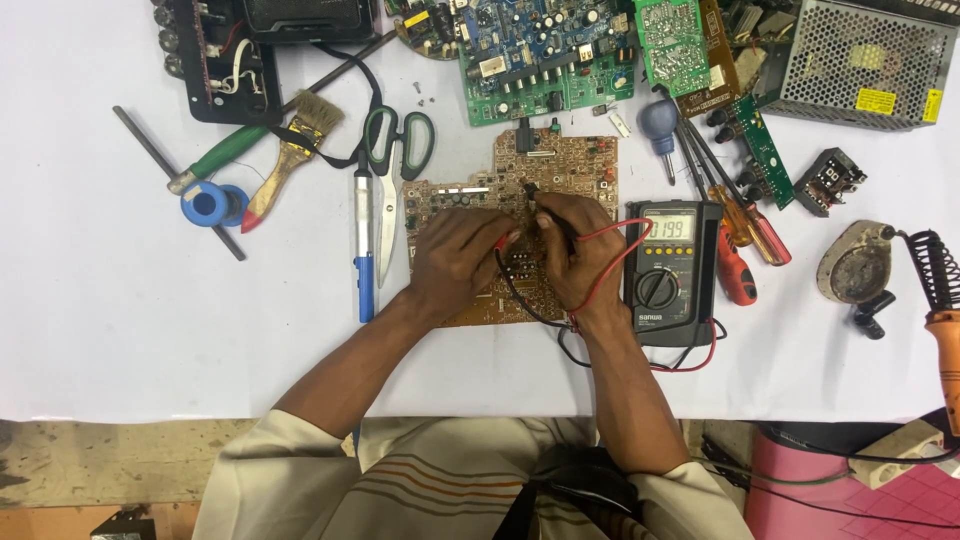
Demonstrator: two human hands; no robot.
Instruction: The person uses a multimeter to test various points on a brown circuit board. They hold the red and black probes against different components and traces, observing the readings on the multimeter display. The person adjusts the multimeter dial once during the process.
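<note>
I take the brown circuit board [560,165] as my landmark; it lies flat in the middle of the white worktop [120,330], with its longer side running away from me. My left hand [455,255] rests on the near left part of the board, its fingers closed around the red probe [507,240]. My right hand [572,245] is on the near right part, fingers pinched on the black probe [533,195], whose tip points away from me onto the board. The right hand is nearer to that contact point. Just right of the board stands the multimeter [668,270]; left of it lie the scissors [395,150].
</note>
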